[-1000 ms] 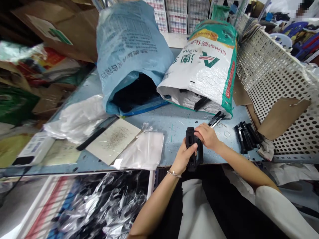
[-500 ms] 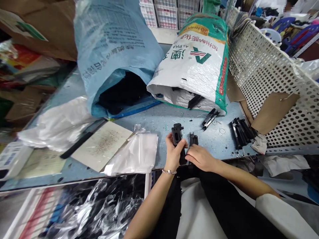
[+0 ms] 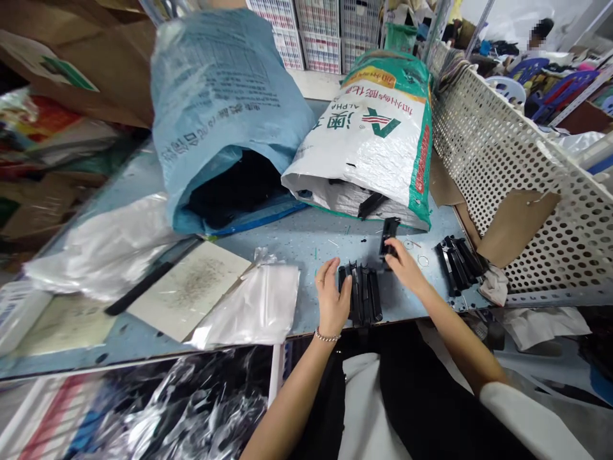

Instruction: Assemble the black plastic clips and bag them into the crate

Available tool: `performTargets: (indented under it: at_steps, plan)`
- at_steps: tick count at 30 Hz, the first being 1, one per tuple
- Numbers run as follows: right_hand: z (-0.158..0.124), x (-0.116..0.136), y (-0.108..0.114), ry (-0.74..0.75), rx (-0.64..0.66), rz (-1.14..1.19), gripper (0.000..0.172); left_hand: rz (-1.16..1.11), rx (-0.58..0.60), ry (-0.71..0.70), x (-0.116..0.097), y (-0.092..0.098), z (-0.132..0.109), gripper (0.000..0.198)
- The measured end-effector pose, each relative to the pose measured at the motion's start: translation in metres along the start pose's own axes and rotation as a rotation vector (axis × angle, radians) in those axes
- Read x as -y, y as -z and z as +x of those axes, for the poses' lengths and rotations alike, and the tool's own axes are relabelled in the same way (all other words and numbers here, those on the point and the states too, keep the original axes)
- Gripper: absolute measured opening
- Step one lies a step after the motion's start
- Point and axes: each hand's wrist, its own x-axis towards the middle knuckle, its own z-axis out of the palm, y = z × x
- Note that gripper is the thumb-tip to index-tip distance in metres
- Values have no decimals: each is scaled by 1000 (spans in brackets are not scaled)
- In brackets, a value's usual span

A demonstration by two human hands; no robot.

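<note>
Black plastic pieces [image 3: 366, 295], long and narrow, lie side by side at the table's front edge. Beside them is my left hand [image 3: 332, 300], fingers spread and holding nothing, its thumb at the leftmost piece; whether it touches cannot be made out. Farther back and to the right, my right hand [image 3: 405, 265] grips another black plastic piece [image 3: 389, 231] between thumb and fingers. That piece stands out just in front of a white-and-green woven sack [image 3: 364, 137], whose mouth shows more black pieces [image 3: 372, 204].
More black pieces [image 3: 458, 265] lie at right by a perforated white basket [image 3: 517, 153]. A blue plastic sack [image 3: 225, 96] with dark contents stands at back left. Clear plastic bags [image 3: 253, 306] and a speckled board [image 3: 191, 287] lie left. Wrapped black items [image 3: 182, 402] are below.
My left hand has let go of the black piece it held up. The right hand has moved back and right and now grips a piece near the sack. More pieces now lie side by side.
</note>
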Motion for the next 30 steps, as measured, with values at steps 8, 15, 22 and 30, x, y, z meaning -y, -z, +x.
performTargets:
  at_steps: [8, 15, 22, 30]
  plan:
    - [-70, 52, -5, 566, 143, 194, 42, -897, 389, 553, -54, 19, 8, 43]
    - [-18, 55, 5, 643, -34, -71, 32, -770, 441, 510, -65, 25, -12, 39]
    - [-36, 72, -6, 375, 274, 207, 43, -751, 230, 538, -53, 30, 3, 42]
    - [-92, 80, -35, 775, 109, -96, 30, -727, 220, 511, -50, 39, 1, 43]
